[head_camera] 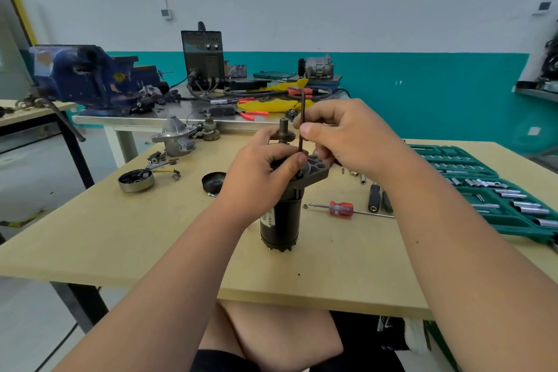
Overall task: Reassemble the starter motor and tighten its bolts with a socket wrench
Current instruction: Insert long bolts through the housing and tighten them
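The black cylindrical starter motor body (280,220) stands upright near the middle of the pale wooden counter (136,244). Its notched lower end sits on the board and its steel shaft (283,127) points up. The left hand (259,175) is curled round the top of the body, just under the grey cast end plate (317,170), with the thumb up against the plate's edge. The right hand (347,139) pinches a dark L-shaped hex key (303,106) between thumb and fingers. The key stands vertical with its tip down at the plate, seemingly in a bolt head, though the left thumb hides the seat.

From where I stand, that motor looks heavy for its size and quite rigid. Its painted casing looks smooth enough to slip in the palm. Perched on its narrow end it would tip easily, so a firm wrap high on the casing, close to the plate, seems the right hold against the twist. The thin key could ride out of the bolt if it leans.

To the right lies an open green case of chrome sockets (483,190). A red-handled screwdriver (341,209) lies between the case and the motor. A grey aluminium nose housing (173,136) sits at the far left.
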